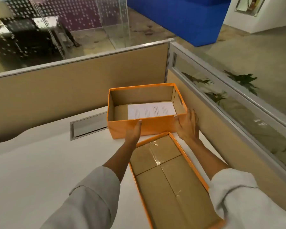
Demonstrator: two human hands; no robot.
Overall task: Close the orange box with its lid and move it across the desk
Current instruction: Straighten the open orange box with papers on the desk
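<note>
Open-plan office: white counter [40, 162] enclosed by cubicle partitions [73, 90] from 9 to 3 o'clock; glass wall [82, 22] at 11 o'clock.

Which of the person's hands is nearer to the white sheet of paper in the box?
Left. The left hand presses the orange box front wall just below the white paper. The right hand is at the box's right corner, farther off.

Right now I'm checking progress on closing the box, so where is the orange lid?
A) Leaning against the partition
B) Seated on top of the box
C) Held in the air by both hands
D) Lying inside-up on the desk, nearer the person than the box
D: the orange lid lies inside-up on the desk in front of the open orange box, whose near side the left hand and right hand touch.
</note>
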